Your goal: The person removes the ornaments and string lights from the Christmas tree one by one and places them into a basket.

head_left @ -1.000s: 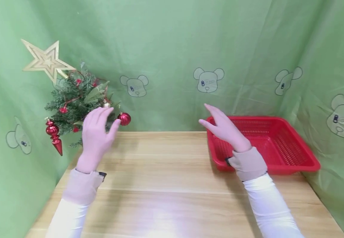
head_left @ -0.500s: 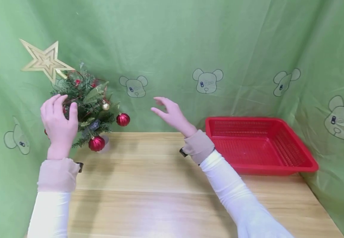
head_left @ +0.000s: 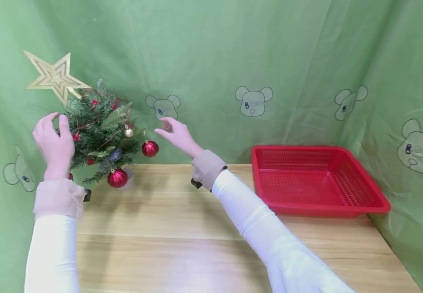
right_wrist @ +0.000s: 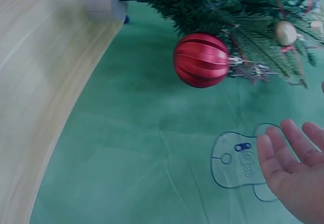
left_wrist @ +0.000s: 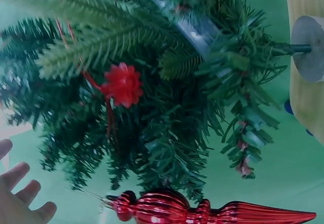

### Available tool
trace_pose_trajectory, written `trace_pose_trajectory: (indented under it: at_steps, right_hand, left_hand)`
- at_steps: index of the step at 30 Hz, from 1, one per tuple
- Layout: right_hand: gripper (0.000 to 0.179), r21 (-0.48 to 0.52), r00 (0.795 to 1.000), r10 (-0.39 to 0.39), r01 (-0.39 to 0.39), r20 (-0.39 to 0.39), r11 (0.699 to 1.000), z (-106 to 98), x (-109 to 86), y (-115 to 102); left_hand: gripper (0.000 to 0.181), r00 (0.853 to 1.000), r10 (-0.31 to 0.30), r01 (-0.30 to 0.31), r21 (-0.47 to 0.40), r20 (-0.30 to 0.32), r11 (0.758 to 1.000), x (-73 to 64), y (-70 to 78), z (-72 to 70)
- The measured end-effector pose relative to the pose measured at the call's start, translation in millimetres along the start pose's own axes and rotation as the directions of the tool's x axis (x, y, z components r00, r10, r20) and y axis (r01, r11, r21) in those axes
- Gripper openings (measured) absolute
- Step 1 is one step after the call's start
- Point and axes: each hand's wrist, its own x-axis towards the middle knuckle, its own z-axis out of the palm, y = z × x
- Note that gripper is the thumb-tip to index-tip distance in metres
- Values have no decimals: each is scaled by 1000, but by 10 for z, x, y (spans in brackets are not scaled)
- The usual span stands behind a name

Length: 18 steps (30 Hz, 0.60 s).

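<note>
A small Christmas tree stands at the back left, topped by a gold star. My left hand is at its left side, fingers loosely bent and holding nothing. In the left wrist view a long red finial ornament hangs close to the fingertips. My right hand is to the right of the tree, empty, its fingertips near a red ball ornament. A second red ball hangs low at the front, and a small gold ball higher up.
A red plastic basket sits on the right of the wooden table. Green curtain with bear-head prints encloses the back and sides. The tree's pale round base rests near the table's far edge.
Both hands have moved left: the left from in front of the tree to its left side, the right from over the basket towards the tree's right side. The tree and basket have stayed put.
</note>
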Motion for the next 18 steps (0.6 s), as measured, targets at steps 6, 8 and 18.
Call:
trace_pose_trajectory:
  at_steps: [6,8,18]
  right_hand:
    - [57,-63,998,35,-32,44,997,220,208,-28]
    - [56,-78,998,32,-28,52,997,292,254,-41]
    - [32,-108,998,-49,52,28,993,529,292,-231]
  left_hand:
    - [61,981,-160,164,-33,106,986,150,-115,-9]
    - [62,974,-182,189,-35,134,981,184,-148,6]
    - [64,966,-179,191,-48,186,980,266,-242,126]
